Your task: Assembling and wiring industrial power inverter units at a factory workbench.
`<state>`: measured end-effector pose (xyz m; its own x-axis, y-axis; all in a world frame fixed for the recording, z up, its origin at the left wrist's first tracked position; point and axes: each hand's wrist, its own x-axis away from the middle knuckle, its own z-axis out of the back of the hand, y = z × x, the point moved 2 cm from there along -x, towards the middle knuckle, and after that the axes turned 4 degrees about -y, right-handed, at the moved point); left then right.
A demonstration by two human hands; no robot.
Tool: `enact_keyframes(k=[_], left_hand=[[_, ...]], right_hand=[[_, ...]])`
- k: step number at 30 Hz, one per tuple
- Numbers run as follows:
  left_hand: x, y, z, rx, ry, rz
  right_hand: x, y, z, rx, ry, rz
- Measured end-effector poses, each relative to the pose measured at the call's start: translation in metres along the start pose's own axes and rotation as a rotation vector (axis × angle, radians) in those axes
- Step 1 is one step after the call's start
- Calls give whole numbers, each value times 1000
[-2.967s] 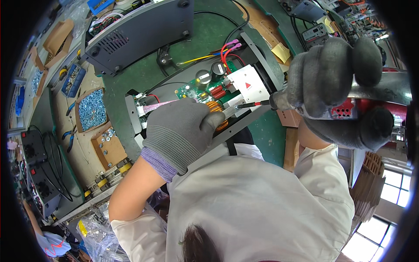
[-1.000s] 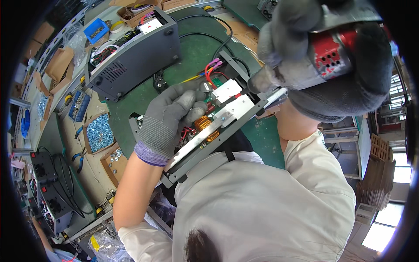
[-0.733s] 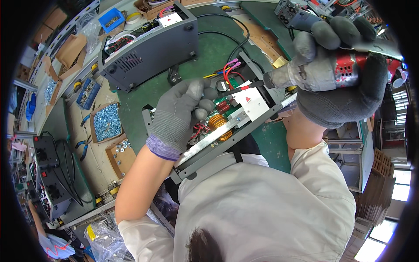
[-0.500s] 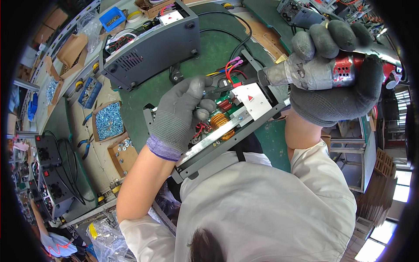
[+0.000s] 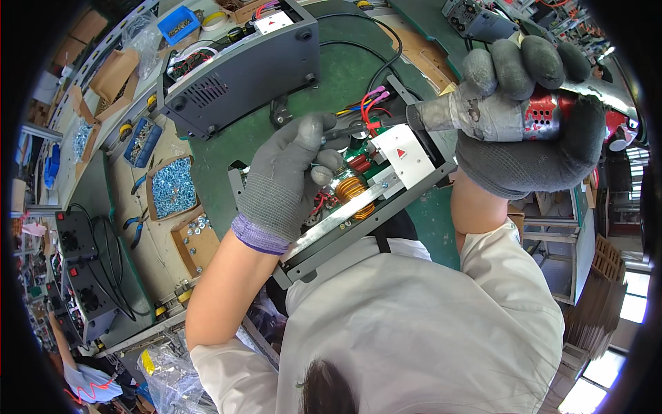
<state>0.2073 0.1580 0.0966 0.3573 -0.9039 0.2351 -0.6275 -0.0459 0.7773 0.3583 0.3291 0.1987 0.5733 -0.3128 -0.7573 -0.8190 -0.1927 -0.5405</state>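
My right hand [image 5: 534,131], in a dark grey glove, is wrapped around a power screwdriver [image 5: 496,116] with a red body and a grey taped nose. Its dark bit [image 5: 362,130] points left over an open metal chassis [image 5: 358,238]. My left hand [image 5: 279,165], gloved with a purple cuff, is closed by the bit's tip, thumb and fingers pinching a tiny shiny piece that looks like a screw. Below the bit lie a copper coil [image 5: 354,193], a green circuit board and a white plate [image 5: 403,157] with a red triangle. Red and purple wires [image 5: 369,103] rise behind the plate.
A grey box-shaped unit [image 5: 248,86] stands on the green mat at the back left, a black cable [image 5: 376,52] beside it. To the left are a carton of bluish screws [image 5: 174,188], a blue bin [image 5: 143,143] and pliers [image 5: 136,228]. A person's arm [image 5: 63,341] shows far left.
The chassis has shifted very slightly right in the picture. My left fingers have risen a little along with the bit. The right hand keeps its hold on the screwdriver.
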Motion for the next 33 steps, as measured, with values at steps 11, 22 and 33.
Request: enact_keyframes(k=[11,22,33], left_hand=[[0,1,1,7,-1,-20],[-10,-1,8,-48,136,43],[-7,-5,8,-186,121,-72]], right_hand=[[0,3,2,-19,-3,2],[3,-14,1,28,27,2],[24,-45,7,208,-65,-205]])
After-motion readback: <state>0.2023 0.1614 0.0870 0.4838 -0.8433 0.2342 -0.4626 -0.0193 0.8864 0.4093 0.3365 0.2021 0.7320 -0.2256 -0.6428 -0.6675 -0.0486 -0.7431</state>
